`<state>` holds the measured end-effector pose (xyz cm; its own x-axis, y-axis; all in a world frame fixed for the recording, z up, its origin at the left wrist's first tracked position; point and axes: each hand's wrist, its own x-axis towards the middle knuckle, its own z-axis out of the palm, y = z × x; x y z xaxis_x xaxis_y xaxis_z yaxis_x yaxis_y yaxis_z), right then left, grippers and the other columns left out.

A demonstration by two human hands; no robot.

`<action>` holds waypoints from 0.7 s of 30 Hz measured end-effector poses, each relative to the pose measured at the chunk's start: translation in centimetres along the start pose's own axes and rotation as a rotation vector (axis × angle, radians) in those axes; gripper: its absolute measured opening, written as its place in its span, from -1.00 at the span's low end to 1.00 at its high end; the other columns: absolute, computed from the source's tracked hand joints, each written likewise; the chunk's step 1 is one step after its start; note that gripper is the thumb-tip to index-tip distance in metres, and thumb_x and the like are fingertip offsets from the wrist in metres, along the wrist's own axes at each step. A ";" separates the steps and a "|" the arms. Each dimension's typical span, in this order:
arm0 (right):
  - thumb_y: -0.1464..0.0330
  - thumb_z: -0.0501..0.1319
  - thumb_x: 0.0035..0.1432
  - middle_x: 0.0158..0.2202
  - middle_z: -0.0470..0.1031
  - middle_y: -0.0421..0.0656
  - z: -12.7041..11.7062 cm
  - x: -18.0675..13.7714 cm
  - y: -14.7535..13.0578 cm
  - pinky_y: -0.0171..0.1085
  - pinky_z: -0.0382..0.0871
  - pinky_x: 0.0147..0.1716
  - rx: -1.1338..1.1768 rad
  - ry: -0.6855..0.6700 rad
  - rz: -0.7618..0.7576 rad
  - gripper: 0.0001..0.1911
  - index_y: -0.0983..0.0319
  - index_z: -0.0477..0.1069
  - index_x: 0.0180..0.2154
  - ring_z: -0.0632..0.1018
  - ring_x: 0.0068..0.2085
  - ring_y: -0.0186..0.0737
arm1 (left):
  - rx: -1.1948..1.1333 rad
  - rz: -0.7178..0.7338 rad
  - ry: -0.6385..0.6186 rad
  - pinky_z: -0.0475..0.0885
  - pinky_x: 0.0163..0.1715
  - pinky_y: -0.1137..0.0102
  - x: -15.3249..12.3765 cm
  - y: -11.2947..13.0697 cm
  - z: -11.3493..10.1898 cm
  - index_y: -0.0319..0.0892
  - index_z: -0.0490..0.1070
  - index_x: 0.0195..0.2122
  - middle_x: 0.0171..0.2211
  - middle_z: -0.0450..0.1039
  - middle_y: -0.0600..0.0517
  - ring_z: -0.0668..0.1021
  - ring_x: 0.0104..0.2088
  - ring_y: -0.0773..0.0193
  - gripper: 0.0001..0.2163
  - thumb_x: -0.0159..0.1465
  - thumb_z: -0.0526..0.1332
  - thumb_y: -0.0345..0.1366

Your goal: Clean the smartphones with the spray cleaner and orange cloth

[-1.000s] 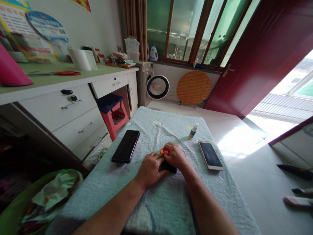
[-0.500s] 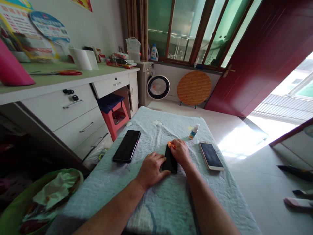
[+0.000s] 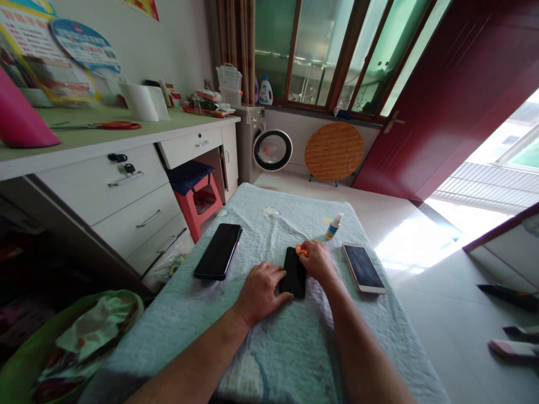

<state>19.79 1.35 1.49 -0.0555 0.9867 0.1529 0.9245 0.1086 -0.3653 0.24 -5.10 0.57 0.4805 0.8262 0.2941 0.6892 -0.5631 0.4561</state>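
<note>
A black smartphone [image 3: 295,276] lies flat on the cloth-covered table, between my two hands. My left hand [image 3: 261,289] grips its left side, thumb at the near edge and fingers along the long edge. In my right hand [image 3: 319,260] an orange cloth [image 3: 301,250] is pinched, at the phone's far right corner. Most of that cloth is hidden by my fingers. To the left rests a larger black phone [image 3: 219,251], screen up. At the right lies a gold-framed phone [image 3: 363,268] with a dark screen. A small spray bottle [image 3: 334,226] stands upright beyond my right hand.
A pale blue quilted cloth [image 3: 290,348] covers the table. A desk with drawers [image 3: 138,191] and a red stool [image 3: 202,202] stand at the left. Near the lower left is a green bin [image 3: 138,306] holding crumpled paper. A washing machine [image 3: 249,120] has its door open.
My right hand has shifted slightly right with the orange cloth, from the phone's top edge to its far right corner. My left hand and the phone have stayed put.
</note>
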 end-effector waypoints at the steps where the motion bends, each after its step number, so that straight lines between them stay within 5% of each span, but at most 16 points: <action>1: 0.47 0.17 0.01 -0.33 0.50 -0.11 -0.2 0.0 0.0 -0.30 0.19 -0.20 0.009 -0.025 -0.021 -0.83 0.24 0.50 -0.32 0.44 -0.24 -0.20 | 0.000 -0.001 -0.002 0.36 -0.08 0.16 0.0 0.0 0.0 -0.16 0.50 -0.11 -0.13 0.53 -0.06 0.48 -0.09 0.02 -0.57 0.16 0.31 0.06; 9: 0.44 0.19 -0.01 -0.43 0.50 -0.18 -2.8 -1.2 -1.4 -0.38 0.16 -0.40 0.117 -0.271 -0.146 -0.88 0.25 0.51 -0.41 0.42 -0.40 -0.34 | -0.022 -0.003 -0.012 0.35 -0.08 0.16 0.0 0.1 -0.3 -0.16 0.51 -0.12 -0.13 0.53 -0.07 0.48 -0.11 0.01 -0.55 0.16 0.28 0.10; 15: 0.47 0.16 -0.05 -0.57 0.44 -0.28 -4.5 -2.3 -2.9 -0.41 0.09 -0.55 0.222 -0.541 -0.107 -0.86 0.20 0.49 -0.45 0.37 -0.56 -0.40 | -0.021 -0.016 -0.008 0.34 -0.05 0.17 0.0 0.1 -0.2 -0.09 0.48 -0.05 -0.09 0.53 -0.03 0.48 -0.08 0.03 -0.58 0.12 0.36 -0.02; 21: 0.50 0.18 -0.06 -0.51 0.47 -0.26 -3.6 -2.2 -2.7 -0.41 0.11 -0.49 0.191 -0.439 -0.154 -0.86 0.20 0.50 -0.45 0.41 -0.48 -0.38 | -0.021 -0.008 -0.019 0.34 -0.06 0.18 0.0 0.1 -0.2 -0.09 0.48 -0.03 -0.10 0.54 -0.01 0.48 -0.08 0.03 -0.58 0.13 0.36 -0.03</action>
<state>18.79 -1.53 5.49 -0.3773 0.9109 -0.1672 0.8098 0.2369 -0.5367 0.19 -5.18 0.83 0.4851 0.8303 0.2745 0.6817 -0.5556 0.4760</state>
